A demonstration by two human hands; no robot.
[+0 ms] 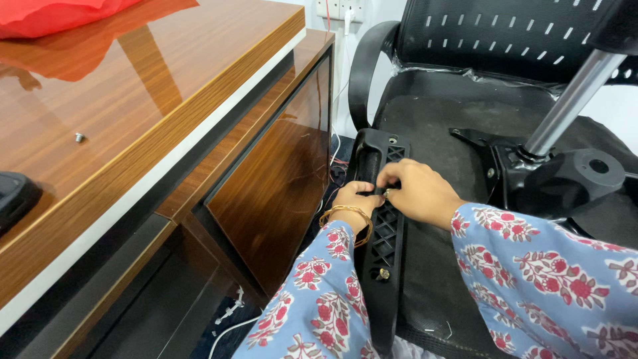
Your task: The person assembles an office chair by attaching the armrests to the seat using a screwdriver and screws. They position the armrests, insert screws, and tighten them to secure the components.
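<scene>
An upturned black office chair (465,126) is seen lying beside a glossy wooden bench (133,113), its seat underside facing up. A black plastic armrest bracket (382,226) with a lattice pattern is laid along the near left edge of the seat, running from near the chair back toward the camera. The left hand (353,198) is placed on the left side of the bracket, fingers curled against it, a gold bangle (345,214) worn at the wrist. The right hand (415,189) is laid over the bracket from the right, fingertips pinched narrow around a small metal fastener (387,193) at the point where both hands meet; whether it is a bolt or a nut cannot be told. A second fastener (383,273) is seated lower in the bracket, nearer the camera. Both forearms are covered by light blue sleeves (531,279) printed with red flowers. The chair's chrome gas cylinder (568,103) is seen rising at a tilt from the black mounting plate (565,179) at right of the hands. On the bench, a lone small screw (79,137) is seen well apart from the hands, a red cloth (53,14) at the far corner, and a dark object (13,199) cut off at the left edge. White cables (232,319) are lying on the floor beneath the bench.
</scene>
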